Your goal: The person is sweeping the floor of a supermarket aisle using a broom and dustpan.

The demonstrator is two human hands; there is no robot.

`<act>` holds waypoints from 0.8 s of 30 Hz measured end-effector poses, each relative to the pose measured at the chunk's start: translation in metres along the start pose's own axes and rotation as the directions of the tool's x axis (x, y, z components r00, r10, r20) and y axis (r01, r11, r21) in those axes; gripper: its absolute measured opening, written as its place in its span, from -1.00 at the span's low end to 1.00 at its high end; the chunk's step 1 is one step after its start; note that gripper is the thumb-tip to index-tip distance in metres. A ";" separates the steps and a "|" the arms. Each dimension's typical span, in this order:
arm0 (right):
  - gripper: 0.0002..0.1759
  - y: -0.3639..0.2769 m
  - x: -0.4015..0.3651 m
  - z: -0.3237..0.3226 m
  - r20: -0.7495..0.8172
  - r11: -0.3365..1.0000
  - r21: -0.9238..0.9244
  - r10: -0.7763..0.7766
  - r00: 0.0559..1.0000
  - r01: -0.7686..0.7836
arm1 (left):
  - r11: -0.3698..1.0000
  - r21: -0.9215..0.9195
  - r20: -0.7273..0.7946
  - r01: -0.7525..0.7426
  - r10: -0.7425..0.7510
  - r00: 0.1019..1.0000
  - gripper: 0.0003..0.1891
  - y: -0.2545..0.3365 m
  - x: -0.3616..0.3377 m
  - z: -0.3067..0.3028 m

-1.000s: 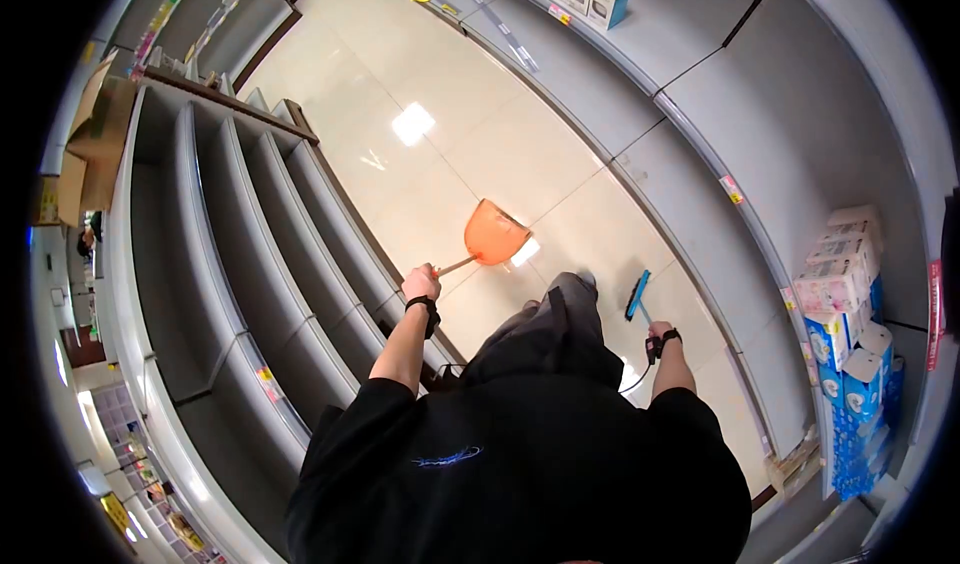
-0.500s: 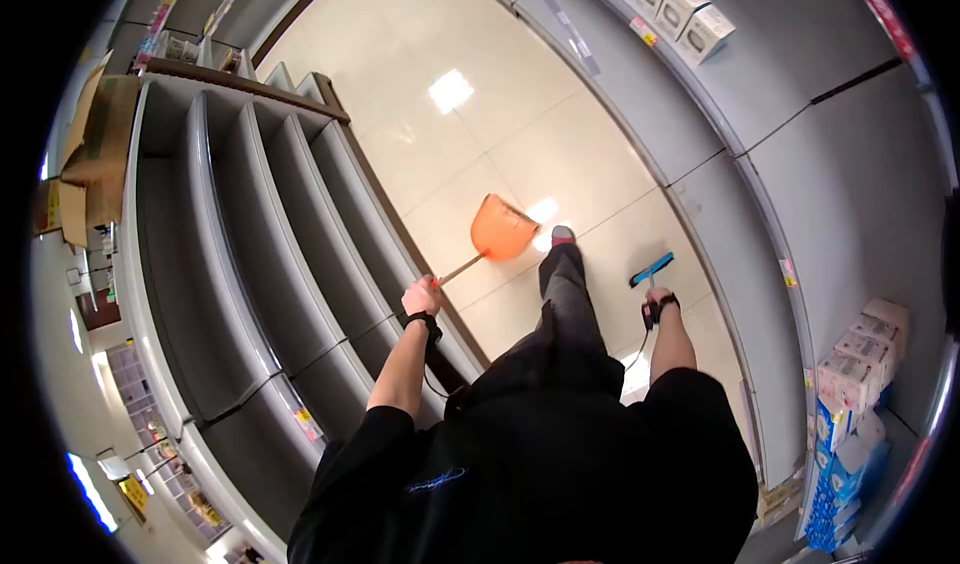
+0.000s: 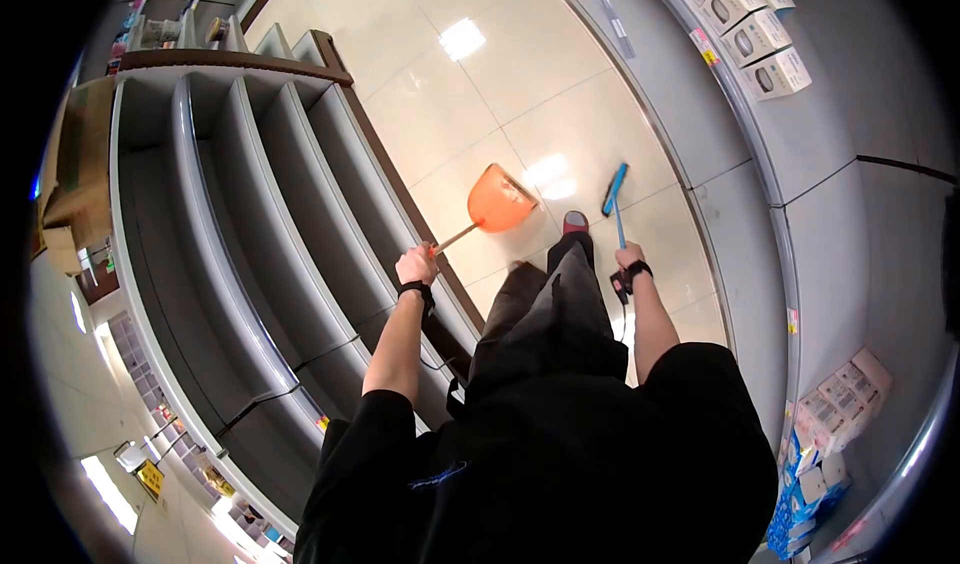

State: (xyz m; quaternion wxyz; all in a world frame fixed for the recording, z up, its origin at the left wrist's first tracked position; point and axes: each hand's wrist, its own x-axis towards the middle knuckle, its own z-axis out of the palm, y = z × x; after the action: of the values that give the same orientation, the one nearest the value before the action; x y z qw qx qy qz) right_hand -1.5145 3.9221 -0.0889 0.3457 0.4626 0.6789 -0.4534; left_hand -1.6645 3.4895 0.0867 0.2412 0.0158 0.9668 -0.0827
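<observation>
My left hand (image 3: 416,265) is closed round the handle of an orange dustpan (image 3: 499,200), whose pan is at the tiled floor ahead of me, with its open edge towards the right. My right hand (image 3: 629,256) grips the blue stick of a broom. The narrow blue broom head (image 3: 615,190) is at the floor to the right of the dustpan, apart from it. One of my shoes (image 3: 575,222) stands between the two tools. Both wrists wear black straps.
Grey shelves (image 3: 262,254) run along the left, edged by a dark base. More shelving on the right holds white boxes (image 3: 755,39) and stacked packages (image 3: 843,404). A cardboard box (image 3: 84,154) sits at the far left. Tiled floor (image 3: 450,94) stretches ahead.
The broom has swung forward and left, nearer the dustpan, and its head has turned more upright in view. My right hand has moved forward. The dustpan remains in my left hand.
</observation>
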 end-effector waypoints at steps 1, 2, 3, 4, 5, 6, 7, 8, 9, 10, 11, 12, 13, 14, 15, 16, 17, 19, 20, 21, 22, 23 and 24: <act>-0.55 0.020 0.011 -0.006 0.034 0.995 0.083 -0.056 0.998 0.053 | 1.000 0.020 0.015 0.009 -0.009 1.000 -0.81 0.000 0.005 0.000; -0.39 0.045 0.026 -0.011 0.052 0.985 0.170 -0.035 0.998 0.026 | 0.999 0.041 0.031 0.012 -0.014 0.999 -0.81 0.000 0.010 0.000; -0.35 0.045 0.017 -0.023 0.050 0.991 0.128 -0.044 0.998 0.038 | 0.998 0.060 0.045 0.015 -0.018 0.999 -0.82 0.002 0.017 0.001; -0.30 0.041 0.006 -0.041 0.049 0.995 0.084 -0.055 0.997 0.050 | 0.999 0.050 0.050 0.003 -0.005 0.999 -0.82 0.002 0.025 0.001; -0.31 0.026 -0.012 -0.057 0.021 0.998 0.044 -0.052 0.998 0.051 | 0.999 0.037 0.057 -0.005 0.003 0.998 -0.83 0.000 0.031 0.003; -0.31 0.005 -0.032 -0.071 -0.005 0.999 0.000 -0.052 0.999 0.052 | 1.000 0.022 0.064 -0.010 0.008 0.998 -0.83 -0.001 0.036 0.004; -0.32 -0.007 -0.040 -0.077 -0.034 0.998 -0.045 -0.056 0.998 0.054 | 1.000 0.013 0.071 0.000 -0.001 0.997 -0.83 0.000 0.040 0.002; -0.32 0.002 -0.023 -0.077 -0.091 0.991 -0.102 -0.098 0.991 0.089 | 0.999 0.036 0.069 -0.004 0.001 0.998 -0.83 0.002 0.045 0.005; -0.32 0.016 0.002 -0.075 -0.145 0.979 -0.163 -0.144 0.979 0.120 | 0.999 0.031 0.062 -0.020 0.018 0.998 -0.82 -0.001 0.052 0.014; -0.32 -0.004 -0.009 -0.080 -0.194 0.963 -0.224 -0.192 0.962 0.147 | 0.999 0.026 0.056 -0.037 0.036 0.998 -0.82 -0.003 0.057 0.026; -0.32 -0.026 -0.020 -0.092 -0.146 0.979 -0.205 -0.010 0.989 -0.021 | 0.998 0.045 0.082 -0.040 0.036 0.996 -0.81 -0.005 0.064 0.038; -0.32 -0.014 0.003 -0.093 -0.167 0.954 -0.297 -0.093 0.982 0.040 | 0.997 0.052 0.089 -0.048 0.043 0.995 -0.81 -0.004 0.068 0.040; -0.32 -0.003 0.028 -0.097 -0.170 0.944 -0.326 -0.113 0.979 0.053 | 0.997 0.060 0.097 -0.053 0.047 0.994 -0.81 -0.003 0.071 0.040; -0.33 0.002 0.042 -0.097 -0.167 0.931 -0.359 -0.134 0.977 0.066 | 0.996 0.066 0.108 -0.053 0.046 0.993 -0.81 -0.005 0.073 0.044; -0.33 -0.054 -0.001 -0.109 -0.068 0.958 -0.270 0.083 0.994 -0.098 | 0.998 0.035 0.089 -0.061 0.058 0.994 -0.81 -0.012 0.075 0.051; -0.33 -0.051 0.010 -0.105 -0.084 0.944 -0.325 0.041 0.996 -0.066 | 0.999 0.027 0.078 -0.042 0.040 0.996 -0.82 -0.016 0.077 0.056; -0.33 -0.046 0.025 -0.098 -0.095 0.923 -0.384 -0.007 0.995 -0.030 | 0.999 0.016 0.090 -0.043 0.041 0.995 -0.82 -0.019 0.075 0.056; -0.34 -0.034 0.059 -0.074 -0.115 0.902 -0.431 -0.055 0.992 0.000 | 0.998 -0.005 0.036 -0.067 0.067 0.997 -0.82 -0.025 0.072 0.061; -0.36 -0.033 0.072 -0.055 -0.117 0.891 -0.454 -0.046 0.992 -0.012 | 0.998 0.056 0.149 -0.025 0.017 0.989 -0.86 -0.015 0.068 0.035; -0.40 -0.050 0.063 -0.037 -0.085 0.823 -0.566 -0.121 0.989 0.052 | 0.999 0.034 0.165 -0.017 0.011 0.986 -0.86 -0.016 0.067 0.034; -0.44 -0.061 0.063 -0.018 -0.019 0.750 -0.652 -0.160 0.987 0.110 | 1.000 0.014 0.176 -0.010 0.008 0.984 -0.86 -0.020 0.068 0.035; -0.48 -0.075 0.053 0.002 0.007 0.747 -0.653 -0.154 0.988 0.121 | 1.000 0.007 0.169 -0.007 0.006 0.986 -0.85 -0.020 0.069 0.035; -0.51 -0.076 0.049 0.024 0.028 0.740 -0.647 -0.215 0.976 0.182 | 1.000 -0.001 0.163 -0.011 0.011 0.987 -0.85 -0.020 0.069 0.035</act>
State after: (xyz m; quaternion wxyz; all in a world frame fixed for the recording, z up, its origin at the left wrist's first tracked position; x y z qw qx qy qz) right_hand -1.6016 3.9031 -0.1179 0.4168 0.2513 0.8468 -0.2147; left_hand -1.7106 3.4638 0.0271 0.3200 0.0141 0.9437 -0.0826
